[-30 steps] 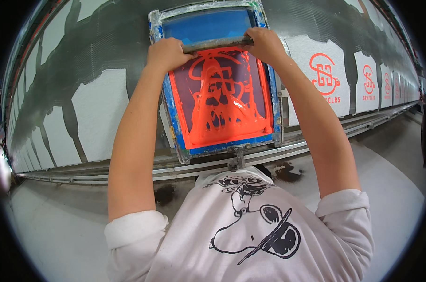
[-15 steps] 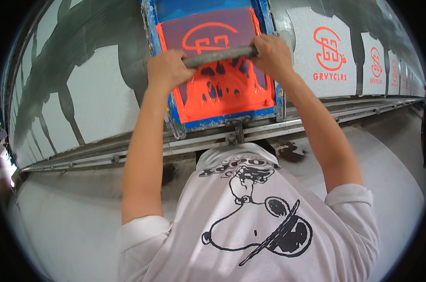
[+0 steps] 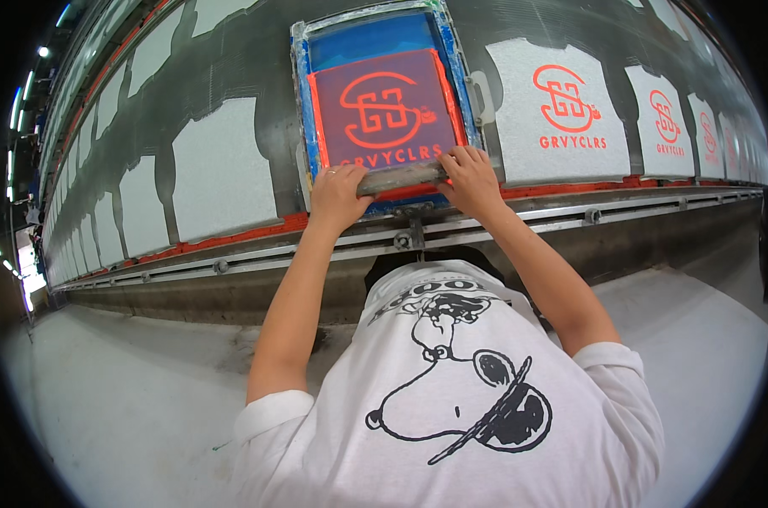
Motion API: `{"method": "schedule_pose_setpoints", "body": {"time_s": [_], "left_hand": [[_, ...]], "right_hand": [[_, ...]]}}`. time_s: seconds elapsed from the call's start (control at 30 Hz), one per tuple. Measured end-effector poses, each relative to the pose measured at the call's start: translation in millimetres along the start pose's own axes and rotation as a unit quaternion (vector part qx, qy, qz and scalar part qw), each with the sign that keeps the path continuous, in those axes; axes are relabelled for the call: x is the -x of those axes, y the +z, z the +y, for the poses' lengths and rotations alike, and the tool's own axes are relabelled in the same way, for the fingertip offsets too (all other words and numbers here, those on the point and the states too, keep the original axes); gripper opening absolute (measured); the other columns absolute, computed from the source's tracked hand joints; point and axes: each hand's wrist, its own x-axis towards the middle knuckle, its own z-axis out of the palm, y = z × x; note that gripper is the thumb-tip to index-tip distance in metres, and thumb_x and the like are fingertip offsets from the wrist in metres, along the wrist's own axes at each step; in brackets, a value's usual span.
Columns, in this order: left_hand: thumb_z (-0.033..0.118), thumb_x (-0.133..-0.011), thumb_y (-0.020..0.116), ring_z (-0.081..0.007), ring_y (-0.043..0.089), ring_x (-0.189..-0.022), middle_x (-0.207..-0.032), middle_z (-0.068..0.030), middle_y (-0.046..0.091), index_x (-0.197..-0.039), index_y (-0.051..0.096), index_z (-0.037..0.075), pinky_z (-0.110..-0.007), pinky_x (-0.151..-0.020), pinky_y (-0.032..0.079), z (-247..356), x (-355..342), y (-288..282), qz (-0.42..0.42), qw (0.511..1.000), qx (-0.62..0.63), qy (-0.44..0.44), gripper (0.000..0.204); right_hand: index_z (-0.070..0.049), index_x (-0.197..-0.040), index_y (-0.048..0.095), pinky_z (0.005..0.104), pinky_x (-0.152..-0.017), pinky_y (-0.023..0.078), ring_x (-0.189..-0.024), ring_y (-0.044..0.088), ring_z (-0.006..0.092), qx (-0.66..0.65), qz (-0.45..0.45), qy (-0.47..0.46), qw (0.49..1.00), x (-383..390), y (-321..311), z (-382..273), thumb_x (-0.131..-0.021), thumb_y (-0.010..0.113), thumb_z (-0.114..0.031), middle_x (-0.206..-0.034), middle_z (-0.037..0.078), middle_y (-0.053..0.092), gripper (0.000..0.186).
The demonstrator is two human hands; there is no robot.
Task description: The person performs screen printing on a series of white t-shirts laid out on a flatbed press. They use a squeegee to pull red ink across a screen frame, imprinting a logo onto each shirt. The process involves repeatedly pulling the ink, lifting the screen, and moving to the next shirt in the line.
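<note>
A screen-printing frame (image 3: 301, 110) with blue and whitish, ink-crusted edges lies in front of me. Its purple mesh (image 3: 401, 68) shows a round emblem and a line of lettering in orange-red. Thick orange-red ink (image 3: 318, 118) lines the sides of the mesh. Across the near end of the screen lies a squeegee (image 3: 402, 179) with a worn grey handle. My left hand (image 3: 340, 196) is closed around its left end, my right hand (image 3: 471, 180) around its right end. The squeegee's blade and the ink beneath it are hidden.
White shirt pieces with orange-red prints (image 3: 562, 110) lie on the grey table to the right. Blank white pieces (image 3: 223, 165) lie to the left. A metal rail (image 3: 528, 220) follows the table's near edge, and a pale handle (image 3: 483, 97) juts from the frame's right side.
Both hands have drawn the squeegee toward me, from mid-screen to the near end. The smeared ink on the mesh has been swept away, baring the emblem. The view has shifted.
</note>
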Motion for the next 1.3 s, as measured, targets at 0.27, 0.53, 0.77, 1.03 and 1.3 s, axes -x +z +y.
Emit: {"method": "schedule_pose_setpoints", "body": {"time_s": [0.27,0.53,0.77,1.03,1.3], "left_hand": [[0.016,-0.076,0.077,-0.0321,0.067,-0.1,-0.105,-0.0095,0.072,-0.11,0.071,0.007,-0.044,-0.085,0.052,24,44,25,0.106,0.993,0.035,0.029,0.036],[0.064,-0.077,0.075,-0.0372,0.067,-0.088,-0.088,-0.0141,0.069,-0.09,0.068,0.006,-0.047,-0.074,0.052,7,-3,11,-0.051,0.998,0.027,-0.035,0.059],[0.071,-0.075,0.076,-0.032,0.068,-0.079,-0.082,-0.0169,0.071,-0.094,0.078,0.003,-0.045,-0.074,0.052,-33,-77,-11,-0.247,0.955,0.139,-0.084,0.071],[0.071,-0.075,0.075,-0.0314,0.066,-0.076,-0.074,-0.0126,0.068,-0.084,0.075,0.004,-0.042,-0.07,0.051,-64,-139,-42,-0.211,0.965,0.151,-0.041,0.068],[0.06,-0.082,0.073,-0.0325,0.071,-0.087,-0.088,-0.0119,0.073,-0.092,0.075,0.007,-0.047,-0.075,0.055,-99,-217,-62,-0.058,0.998,0.035,0.01,0.054]], "right_hand": [[-0.012,-0.101,0.067,0.0404,-0.093,0.043,-0.101,0.061,0.0231,-0.015,0.039,-0.029,0.999,37,-7,-8,-0.07,0.085,-0.018,-0.102,0.002,0.065,0.037],[-0.008,-0.092,0.069,0.0449,-0.081,0.048,-0.089,0.067,0.0313,-0.049,-0.089,0.021,0.995,0,-8,12,-0.074,0.084,-0.031,-0.087,0.009,0.069,0.033],[-0.004,-0.1,0.076,0.0392,-0.076,0.054,-0.085,0.071,0.0307,-0.222,-0.229,0.185,0.93,-74,-27,37,-0.086,0.078,-0.042,-0.091,0.017,0.074,0.04],[-0.002,-0.115,0.072,0.0385,-0.074,0.054,-0.08,0.07,0.0256,-0.108,0.108,0.408,0.9,-92,20,166,-0.092,0.072,-0.046,-0.092,0.014,0.076,0.05],[-0.008,-0.094,0.069,0.0265,-0.048,0.033,-0.055,0.042,0.0038,-0.254,0.112,0.465,0.841,-100,56,158,-0.094,0.072,-0.034,-0.065,-0.007,0.047,0.026]]}}
